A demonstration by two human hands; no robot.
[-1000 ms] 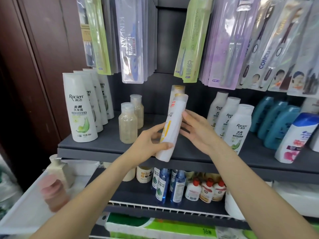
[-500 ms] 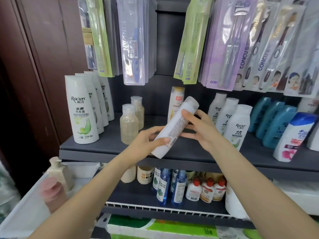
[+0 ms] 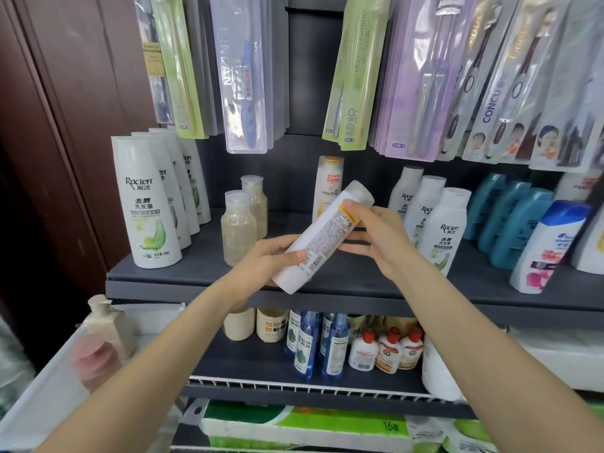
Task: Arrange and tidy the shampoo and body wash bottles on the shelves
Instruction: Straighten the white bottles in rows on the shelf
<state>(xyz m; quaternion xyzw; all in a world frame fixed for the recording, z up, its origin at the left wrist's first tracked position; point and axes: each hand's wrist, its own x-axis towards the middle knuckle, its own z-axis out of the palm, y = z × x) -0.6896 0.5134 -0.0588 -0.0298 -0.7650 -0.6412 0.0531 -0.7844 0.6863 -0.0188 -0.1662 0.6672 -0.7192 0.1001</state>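
Bottle (image 3: 322,237) more tilted, between both hands (image 3: 376,238).

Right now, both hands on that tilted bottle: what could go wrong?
1. The white bottle is tilted, held by left hand and right hand off the shelf; a slip could drop it.
2. Setting it back may knock the Pantene bottle or the clear bottles nearby.

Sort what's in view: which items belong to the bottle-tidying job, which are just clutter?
Job:
- white Pantene bottle, tilted, held by left hand and right hand
- upright Pantene bottle behind it
- Raclen bottles
- teal bottles
- top shelf

Not the job:
- hanging toothbrush packs
- blue spray bottles on the lower shelf
- red-capped bottles
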